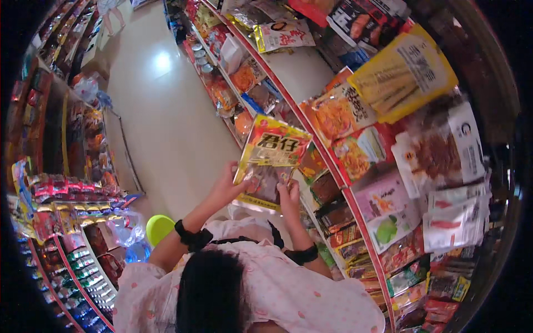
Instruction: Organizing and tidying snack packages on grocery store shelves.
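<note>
Between my two hands I hold a snack bag [273, 161], yellow and red at the top with a clear window lower down. My left hand [226, 182] grips its left edge. Its lower right side is pinched by my right hand [288, 195], thumb on the front. The bag is tilted, its printed face up toward me, in front of my body. Black bands circle both of my wrists. Just right of the bag are shelves with other packets, among them an orange food packet [340, 111] and a red one [361, 152].
A red-edged shelf [363, 222] runs along my right, stacked with bags, including a large yellow packet [408, 75]. Shelves of drinks and snacks [78, 211] line the left. A lime-green stool-like round object [160, 228] stands by my left arm. Far down the aisle a person's legs [114, 19] show.
</note>
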### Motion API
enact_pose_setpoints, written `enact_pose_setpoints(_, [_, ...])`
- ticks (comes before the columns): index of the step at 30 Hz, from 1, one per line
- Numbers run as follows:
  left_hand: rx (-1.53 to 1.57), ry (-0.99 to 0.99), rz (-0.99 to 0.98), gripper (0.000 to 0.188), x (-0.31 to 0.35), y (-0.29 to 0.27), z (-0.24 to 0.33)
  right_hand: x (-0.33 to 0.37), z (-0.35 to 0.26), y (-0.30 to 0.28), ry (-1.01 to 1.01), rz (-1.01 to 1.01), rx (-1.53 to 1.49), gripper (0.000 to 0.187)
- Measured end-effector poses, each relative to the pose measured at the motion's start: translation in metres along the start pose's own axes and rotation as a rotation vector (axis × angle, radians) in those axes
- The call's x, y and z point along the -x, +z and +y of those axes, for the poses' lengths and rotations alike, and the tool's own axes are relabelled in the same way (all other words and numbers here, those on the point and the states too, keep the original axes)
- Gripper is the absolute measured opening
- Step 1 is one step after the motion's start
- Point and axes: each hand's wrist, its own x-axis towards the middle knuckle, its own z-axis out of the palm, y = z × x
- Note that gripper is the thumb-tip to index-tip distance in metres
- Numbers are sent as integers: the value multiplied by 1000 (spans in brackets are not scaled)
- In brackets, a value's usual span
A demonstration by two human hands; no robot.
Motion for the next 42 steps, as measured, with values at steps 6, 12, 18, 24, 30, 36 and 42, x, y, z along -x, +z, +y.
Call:
enact_pose_setpoints(6, [86,189,-15,51,-113,-20,7,-87,-54,41,-225,67,135,44])
enact_pose_setpoints(12, [-172,437,-117,52,-263,-37,70,-197,-96,48,-402,179,255,50])
enact_pose_setpoints(18, [-93,495,-292,51,-430,3,87,-290,-147,50,-387,441,328,50])
enact_pose_setpoints(24, [50,335,-527,50,-549,56,60,-356,-159,40,-414,689,557,47])
enact_pose_setpoints(30, [-250,529,-192,46,-519,52,108,-385,-162,69,-212,958,777,47])
enact_pose_setpoints(36, [-238,629,-233,49,-503,54,160,-399,-186,64,-329,934,510,47])
enact_pose_setpoints(42, [-61,756,-170,56,-532,83,142,-414,-193,48,-467,991,635,47])
